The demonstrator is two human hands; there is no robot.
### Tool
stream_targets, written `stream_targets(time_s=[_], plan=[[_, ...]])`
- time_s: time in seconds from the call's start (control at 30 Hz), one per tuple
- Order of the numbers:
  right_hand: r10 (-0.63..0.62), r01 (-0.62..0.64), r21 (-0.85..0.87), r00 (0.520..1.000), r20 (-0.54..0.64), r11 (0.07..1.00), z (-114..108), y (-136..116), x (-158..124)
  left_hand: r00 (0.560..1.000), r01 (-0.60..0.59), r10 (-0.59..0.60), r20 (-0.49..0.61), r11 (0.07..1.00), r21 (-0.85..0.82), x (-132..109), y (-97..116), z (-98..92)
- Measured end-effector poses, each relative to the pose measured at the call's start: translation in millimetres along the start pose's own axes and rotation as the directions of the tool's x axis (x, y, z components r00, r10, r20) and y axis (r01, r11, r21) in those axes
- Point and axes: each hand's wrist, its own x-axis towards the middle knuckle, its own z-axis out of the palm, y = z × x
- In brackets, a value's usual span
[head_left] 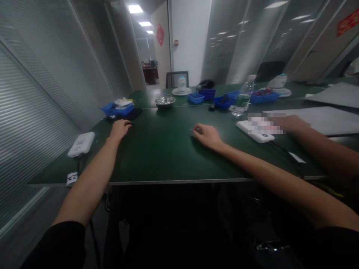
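Observation:
My left hand [120, 129] rests on the green table [165, 157] at the left with its fingers curled under. A small dark bit shows at the fingertips, too small to name. Just beyond the hand lies a black flat pad [131, 114]. Near the table's middle, my right hand [206, 135] is pinched on a thin metal pin [193, 130] that points left, low over the tabletop. Both forearms are bare and stretch out from black sleeves.
A white box [82, 144] sits at the left edge. Farther back are a metal bowl [164, 101], several blue trays [196, 98], a water bottle [243, 98] and a small fan [181, 89]. Another person's arm [322, 149] reaches over a white device [255, 132] at the right.

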Motion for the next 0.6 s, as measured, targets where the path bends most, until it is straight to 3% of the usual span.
stream_targets(time_s=[0.27, 0.6], plan=[[0.01, -0.01, 0.001, 1.0, 0.01, 1.0, -1.3, -1.4, -0.7, 0.986, 0.154, -0.16, -0.044, 0.982, -0.108, 3.8, -16.9, 3.0], [-0.002, 0.002, -0.005, 1.0, 0.017, 1.0, -1.8, -1.7, -0.7, 0.988, 0.153, -0.154, -0.015, 0.988, -0.021, 8.0, -16.6, 2.8]])
